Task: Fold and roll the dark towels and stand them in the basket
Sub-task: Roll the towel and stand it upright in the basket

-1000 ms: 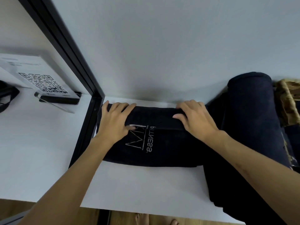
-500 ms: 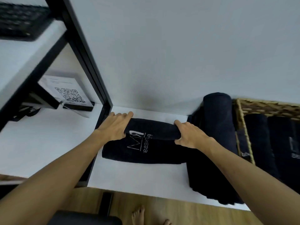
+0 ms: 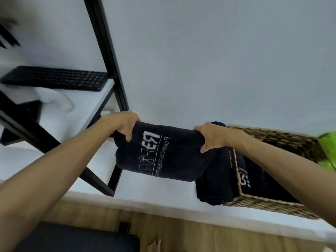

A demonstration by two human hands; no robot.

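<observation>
The rolled towel (image 3: pixel 163 155), which lay on the desk (image 3: pixel 145 190) half a second ago under both hands, is now lifted clear of it and held in the air, left of the basket (image 3: pixel 272 206). The left hand (image 3: pixel 123 124) grips its left end and the right hand (image 3: pixel 211 137) grips its right end, fingers curled over the top and thumbs underneath. The view has swung up, so a higher shelf (image 3: pixel 87 99) now shows.

The towel is dark navy, rolled into a thick bundle lying crosswise, with white printed lettering and a thin white line on the side facing the camera.

One towel is in the hands. One more dark roll (image 3: pixel 216 179) lies on the desk just left of the basket, touching its wall. Inside the one wicker basket at least one further towel (image 3: pixel 245 179) with white print shows; the rest is too dark to count.

At far left one black keyboard (image 3: pixel 54 78) rests on the shelf, inside a black frame (image 3: pixel 107 57).
</observation>
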